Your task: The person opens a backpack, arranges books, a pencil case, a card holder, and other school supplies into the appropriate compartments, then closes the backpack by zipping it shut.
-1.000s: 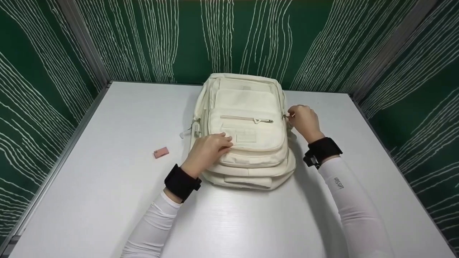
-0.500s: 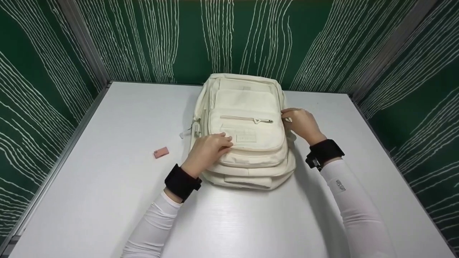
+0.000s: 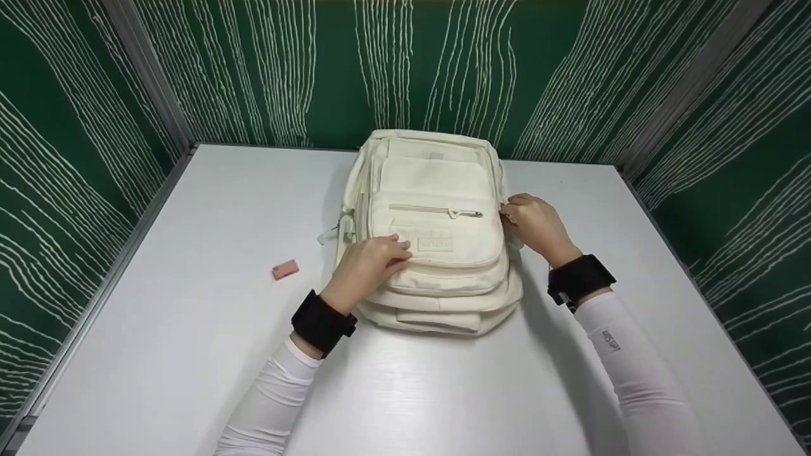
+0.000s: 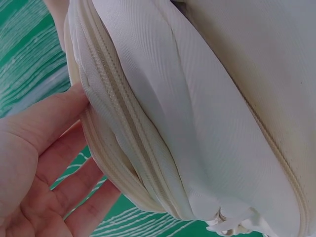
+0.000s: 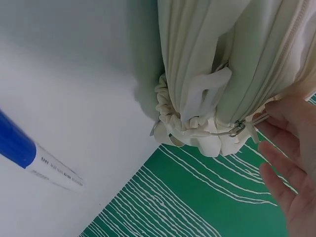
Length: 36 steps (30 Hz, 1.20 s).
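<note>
A cream backpack (image 3: 437, 183) lies on the white table with its zipped front facing up. My left hand (image 3: 374, 256) grips the lower left part of its front panel, fingers on top. In the left wrist view the thumb (image 4: 54, 111) presses the rim beside a zipper (image 4: 121, 84), with the other fingers behind the fabric. At the bag's right side, my right hand (image 3: 535, 225) pinches a zipper pull (image 5: 260, 118) between thumb and fingertips. The pull hangs from a metal slider (image 5: 238, 128) on the side seam, seen in the right wrist view.
A small pink block (image 3: 285, 270) lies on the table (image 3: 190, 253), left of the bag. Another zipper (image 3: 434, 209) crosses the front panel. Green walls (image 3: 336, 69) with white lines enclose the table. A blue piece (image 5: 15, 140) with a clear, labelled end shows in the right wrist view.
My right hand has shifted slightly down and toward the bag's side, and its fingers now cover the pull that showed earlier. My left hand and the backpack have stayed in place.
</note>
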Tool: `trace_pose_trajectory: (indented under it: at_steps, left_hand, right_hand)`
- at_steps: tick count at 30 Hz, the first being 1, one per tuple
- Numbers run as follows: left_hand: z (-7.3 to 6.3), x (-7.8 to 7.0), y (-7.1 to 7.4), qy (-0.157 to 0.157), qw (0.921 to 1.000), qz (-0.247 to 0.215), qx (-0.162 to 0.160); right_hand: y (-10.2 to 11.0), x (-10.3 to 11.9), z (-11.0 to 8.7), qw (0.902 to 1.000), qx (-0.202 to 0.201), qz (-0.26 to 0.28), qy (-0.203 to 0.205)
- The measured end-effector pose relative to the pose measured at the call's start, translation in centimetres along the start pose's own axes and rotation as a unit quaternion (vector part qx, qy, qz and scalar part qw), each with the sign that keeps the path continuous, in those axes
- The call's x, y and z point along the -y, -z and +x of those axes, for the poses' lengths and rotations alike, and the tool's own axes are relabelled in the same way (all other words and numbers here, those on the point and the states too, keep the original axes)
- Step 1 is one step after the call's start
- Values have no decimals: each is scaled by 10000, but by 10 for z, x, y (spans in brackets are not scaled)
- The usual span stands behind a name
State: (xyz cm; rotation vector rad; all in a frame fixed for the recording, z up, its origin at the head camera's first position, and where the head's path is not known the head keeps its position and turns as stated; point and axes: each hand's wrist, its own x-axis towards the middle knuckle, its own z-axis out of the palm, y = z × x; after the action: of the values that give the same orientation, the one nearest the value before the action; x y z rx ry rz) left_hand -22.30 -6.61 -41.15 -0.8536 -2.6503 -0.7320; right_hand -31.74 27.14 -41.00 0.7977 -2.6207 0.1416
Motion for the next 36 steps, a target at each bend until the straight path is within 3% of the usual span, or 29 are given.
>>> trace_pose_trajectory:
  at_steps: [12,22,36]
  left_hand:
    - [-1,0,-1,94,9999,-46,6]
    - [-2,0,-1,-44,9999,78,-136]
    - [-1,0,-2,67,9999,52,-72]
  right_hand:
    - [7,16,-22,9999,17,26,-117]
    - [17,34,-41,9999,32,-117,-119]
    - [31,69,-64,9994,-32,-335,18]
